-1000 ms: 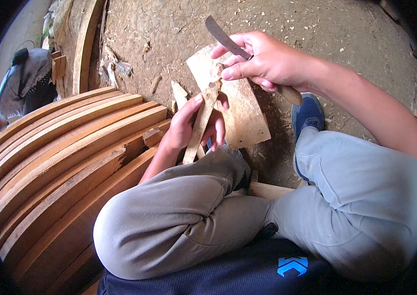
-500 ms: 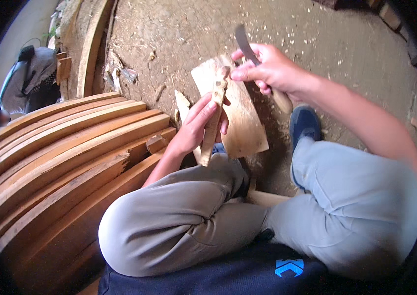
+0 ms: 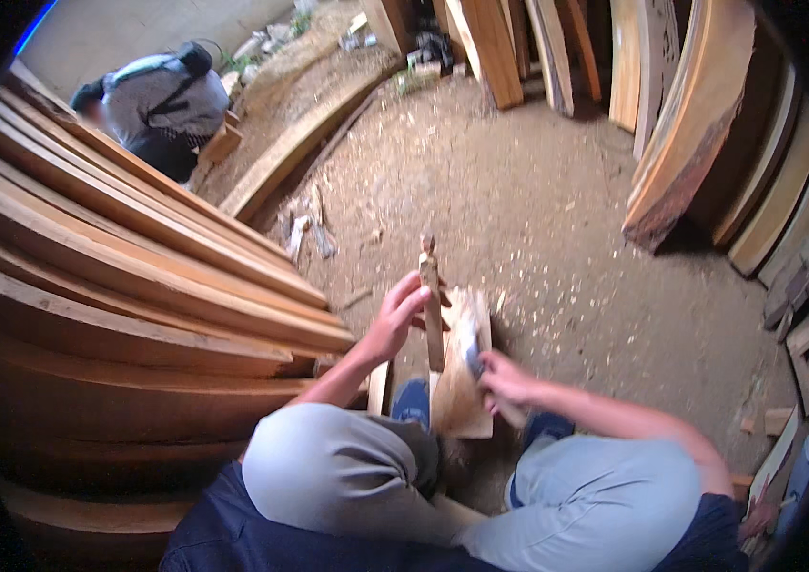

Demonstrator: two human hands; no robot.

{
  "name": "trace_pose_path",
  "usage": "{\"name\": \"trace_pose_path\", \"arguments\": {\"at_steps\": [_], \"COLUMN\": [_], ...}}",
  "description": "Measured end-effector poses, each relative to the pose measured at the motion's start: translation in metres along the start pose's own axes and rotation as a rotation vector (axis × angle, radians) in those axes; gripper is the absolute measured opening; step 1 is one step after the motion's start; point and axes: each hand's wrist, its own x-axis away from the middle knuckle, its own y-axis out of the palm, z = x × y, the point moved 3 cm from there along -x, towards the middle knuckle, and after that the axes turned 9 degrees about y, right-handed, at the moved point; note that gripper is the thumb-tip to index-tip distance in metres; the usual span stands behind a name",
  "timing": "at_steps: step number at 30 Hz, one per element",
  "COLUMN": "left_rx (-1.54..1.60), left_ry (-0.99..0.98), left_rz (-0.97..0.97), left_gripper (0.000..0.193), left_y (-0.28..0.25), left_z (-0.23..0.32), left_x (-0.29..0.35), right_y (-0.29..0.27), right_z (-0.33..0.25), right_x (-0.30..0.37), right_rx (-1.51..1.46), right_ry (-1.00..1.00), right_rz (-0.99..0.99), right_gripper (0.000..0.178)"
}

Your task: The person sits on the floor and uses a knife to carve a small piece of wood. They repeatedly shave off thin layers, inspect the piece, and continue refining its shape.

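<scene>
The left hand (image 3: 395, 319) grips a narrow wooden stick (image 3: 432, 310) standing upright on the chopping block (image 3: 457, 391), its long axis vertical, while the right hand (image 3: 505, 381), just right of the stick, is closed around a blade (image 3: 470, 348).

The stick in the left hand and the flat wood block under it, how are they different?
The stick is thin and narrow; the block is wide and flat. The stick stands nearly upright, pinched by the left hand, while the block lies low between the knees. The right hand, holding a blurred blade, is down on the block, not on the stick. Both are pale bare wood.
</scene>
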Motion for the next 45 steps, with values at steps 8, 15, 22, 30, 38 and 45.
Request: {"name": "trace_pose_path", "arguments": {"at_steps": [8,15,22,30,38,45], "left_rx": [0.048,0.082,-0.131,-0.078,0.092,0.124], "left_ry": [0.285,0.486,0.855,0.779,0.683,0.695], "left_rz": [0.019,0.007,-0.003,-0.074,-0.166,-0.191], "left_gripper": [0.038,0.051,0.054,0.046,0.048,0.039], "left_y": [0.006,0.013,0.025,0.053,0.089,0.092], "left_z": [0.063,0.163,0.235,0.285,0.231,0.217], "left_x": [-0.038,-0.061,-0.09,-0.123,-0.102,-0.109], "right_y": [0.01,-0.012,-0.047,-0.062,-0.017,-0.044], "right_z": [0.021,0.03,-0.009,-0.291,-0.242,-0.23], "right_x": [-0.035,-0.036,0.014,0.244,0.226,0.189], "right_rx": [0.072,0.22,0.74,0.099,0.332,0.438], "right_ry": [-0.127,-0.177,-0.379,-0.975,-0.777,-0.894], "right_rz": [0.172,0.345,0.667,0.683,0.702,0.617], "right_gripper": [0.032,0.057,0.054,0.052,0.058,0.026]}}
